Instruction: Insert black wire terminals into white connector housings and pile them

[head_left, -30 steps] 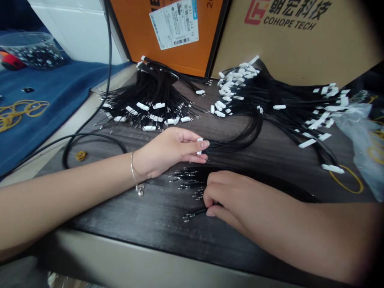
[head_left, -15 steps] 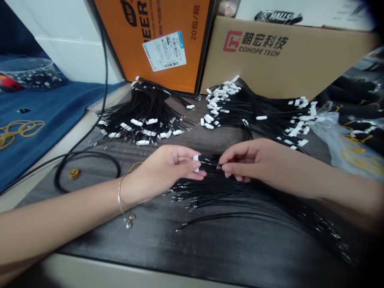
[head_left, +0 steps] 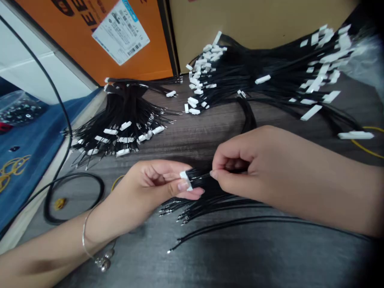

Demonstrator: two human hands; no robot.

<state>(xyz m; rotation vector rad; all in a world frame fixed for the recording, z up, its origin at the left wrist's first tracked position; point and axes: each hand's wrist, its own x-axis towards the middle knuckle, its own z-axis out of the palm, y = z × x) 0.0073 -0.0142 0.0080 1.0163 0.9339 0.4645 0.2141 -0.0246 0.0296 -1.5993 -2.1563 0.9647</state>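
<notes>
Between thumb and fingers, my left hand (head_left: 163, 182) pinches a white connector housing (head_left: 186, 181) with several black wires running out of its right side. Just to the right, my right hand (head_left: 244, 168) is closed in a pinch on a thin black wire (head_left: 205, 176), whose end points toward the housing. Whether that wire's tip is inside a slot is too small to tell. Beneath both hands lies a bunch of loose black wires (head_left: 192, 208) with bare metal terminals at their left ends. Two separate wires (head_left: 207, 230) curve across the table nearer to me.
Black wire harnesses with white connectors lie in a left pile (head_left: 123, 108) and a right pile (head_left: 258, 68). Behind them stand an orange carton (head_left: 78, 52) and a brown carton (head_left: 228, 24). A thick black cable (head_left: 70, 132) loops at left, near yellow rubber bands (head_left: 60, 203).
The view has moved closer and tilted downward. Both hands stay together at the housing, and my right hand's fingers have shifted slightly along the wire.
</notes>
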